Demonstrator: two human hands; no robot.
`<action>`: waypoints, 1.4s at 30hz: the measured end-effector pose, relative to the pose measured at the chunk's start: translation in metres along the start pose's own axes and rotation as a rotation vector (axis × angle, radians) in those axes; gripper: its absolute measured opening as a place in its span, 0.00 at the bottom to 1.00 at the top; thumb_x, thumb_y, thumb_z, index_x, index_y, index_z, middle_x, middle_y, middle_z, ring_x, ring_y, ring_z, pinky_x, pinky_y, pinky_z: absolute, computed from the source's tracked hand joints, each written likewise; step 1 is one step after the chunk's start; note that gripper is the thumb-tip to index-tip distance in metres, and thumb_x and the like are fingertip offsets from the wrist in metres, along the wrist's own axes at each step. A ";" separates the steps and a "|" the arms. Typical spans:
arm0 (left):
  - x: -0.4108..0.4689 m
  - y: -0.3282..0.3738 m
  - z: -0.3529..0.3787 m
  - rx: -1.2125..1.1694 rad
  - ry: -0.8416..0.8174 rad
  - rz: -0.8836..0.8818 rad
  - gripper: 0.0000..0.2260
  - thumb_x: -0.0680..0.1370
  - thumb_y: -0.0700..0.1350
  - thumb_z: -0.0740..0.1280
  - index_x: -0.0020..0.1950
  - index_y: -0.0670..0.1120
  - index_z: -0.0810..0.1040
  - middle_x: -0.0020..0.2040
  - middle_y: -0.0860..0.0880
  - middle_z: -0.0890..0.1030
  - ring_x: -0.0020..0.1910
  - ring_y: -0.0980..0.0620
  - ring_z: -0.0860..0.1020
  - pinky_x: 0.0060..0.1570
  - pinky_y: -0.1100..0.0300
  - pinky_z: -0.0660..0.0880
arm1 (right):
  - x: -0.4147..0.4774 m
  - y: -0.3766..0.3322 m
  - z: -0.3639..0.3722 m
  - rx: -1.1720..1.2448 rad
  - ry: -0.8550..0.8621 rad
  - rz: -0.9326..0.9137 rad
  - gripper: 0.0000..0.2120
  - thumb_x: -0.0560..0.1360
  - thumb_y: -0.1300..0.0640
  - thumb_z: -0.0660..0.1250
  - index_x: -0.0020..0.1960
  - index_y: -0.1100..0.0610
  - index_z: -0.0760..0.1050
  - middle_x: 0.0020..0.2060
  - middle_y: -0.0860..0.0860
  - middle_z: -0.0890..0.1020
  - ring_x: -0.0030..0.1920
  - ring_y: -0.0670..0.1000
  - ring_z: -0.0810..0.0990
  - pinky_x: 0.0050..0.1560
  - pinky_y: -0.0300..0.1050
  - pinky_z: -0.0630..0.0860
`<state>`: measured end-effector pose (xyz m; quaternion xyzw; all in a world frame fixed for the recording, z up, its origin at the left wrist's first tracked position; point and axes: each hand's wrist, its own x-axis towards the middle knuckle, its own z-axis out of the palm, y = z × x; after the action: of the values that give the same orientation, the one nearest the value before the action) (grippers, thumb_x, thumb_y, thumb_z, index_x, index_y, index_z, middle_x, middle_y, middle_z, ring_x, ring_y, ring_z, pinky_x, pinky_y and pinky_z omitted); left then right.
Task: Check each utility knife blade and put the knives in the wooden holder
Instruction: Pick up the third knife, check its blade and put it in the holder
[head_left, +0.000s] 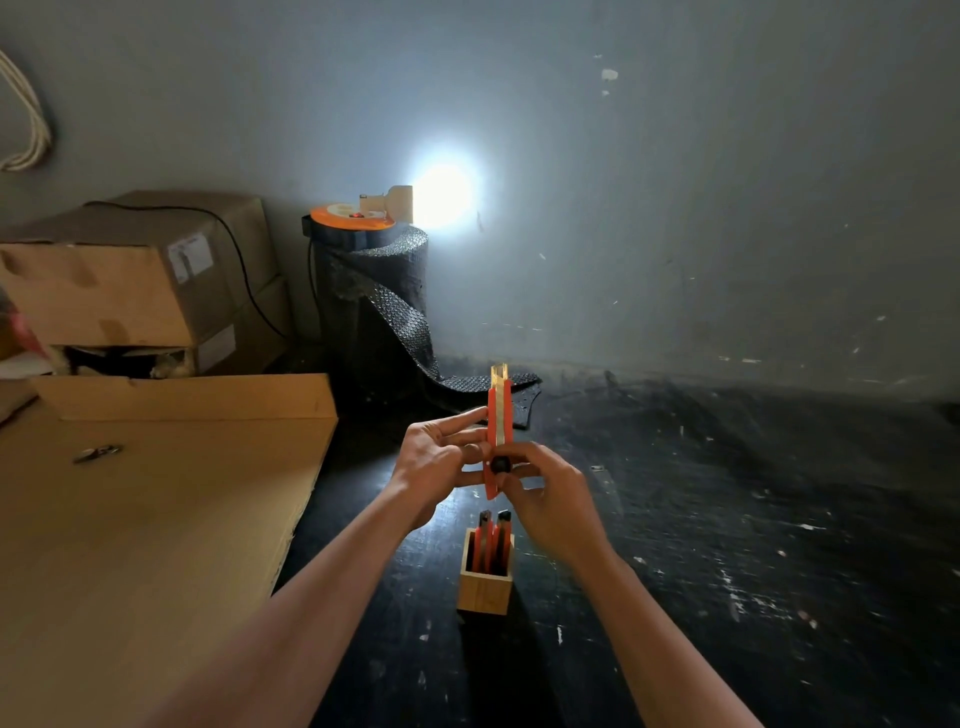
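Note:
An orange utility knife (498, 415) is held upright above the dark floor, its blade tip pushed out at the top. My left hand (439, 457) grips its lower body from the left with the fingers stretched along it. My right hand (548, 499) holds it from the right, thumb on the black slider knob. Below the hands stands a small square wooden holder (484, 590) with two orange knives (492, 540) upright inside it.
A flat cardboard sheet (145, 519) with a small metal item (97, 453) on it lies at the left. Stacked cardboard boxes (140, 280) stand behind it. A black bubble-wrap roll (376, 301) carries an orange cable reel (352, 217) and a bright lamp (441, 195) by the wall.

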<state>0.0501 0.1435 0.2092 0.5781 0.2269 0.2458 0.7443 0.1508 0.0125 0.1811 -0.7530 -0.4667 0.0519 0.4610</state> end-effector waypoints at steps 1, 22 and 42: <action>0.001 0.000 -0.001 0.002 0.000 -0.001 0.21 0.76 0.25 0.67 0.67 0.41 0.80 0.50 0.45 0.89 0.48 0.44 0.88 0.39 0.51 0.85 | 0.001 0.000 0.000 -0.006 -0.010 0.001 0.12 0.77 0.58 0.72 0.59 0.47 0.79 0.52 0.41 0.82 0.46 0.32 0.78 0.45 0.23 0.72; 0.018 -0.078 -0.013 0.131 0.042 -0.049 0.19 0.75 0.31 0.73 0.66 0.39 0.80 0.49 0.44 0.89 0.47 0.46 0.88 0.47 0.51 0.85 | 0.021 0.041 0.016 0.274 -0.006 0.244 0.15 0.77 0.64 0.72 0.62 0.58 0.77 0.46 0.53 0.87 0.44 0.50 0.88 0.46 0.53 0.86; 0.041 -0.204 -0.041 0.835 0.023 -0.304 0.45 0.69 0.49 0.81 0.81 0.47 0.61 0.74 0.43 0.75 0.71 0.46 0.75 0.70 0.55 0.71 | 0.011 0.136 0.076 -0.065 -0.246 0.530 0.03 0.76 0.60 0.70 0.48 0.53 0.81 0.43 0.49 0.86 0.44 0.50 0.84 0.44 0.46 0.78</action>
<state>0.0773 0.1574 -0.0006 0.7864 0.3973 0.0274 0.4722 0.2070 0.0513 0.0409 -0.8511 -0.3075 0.2465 0.3468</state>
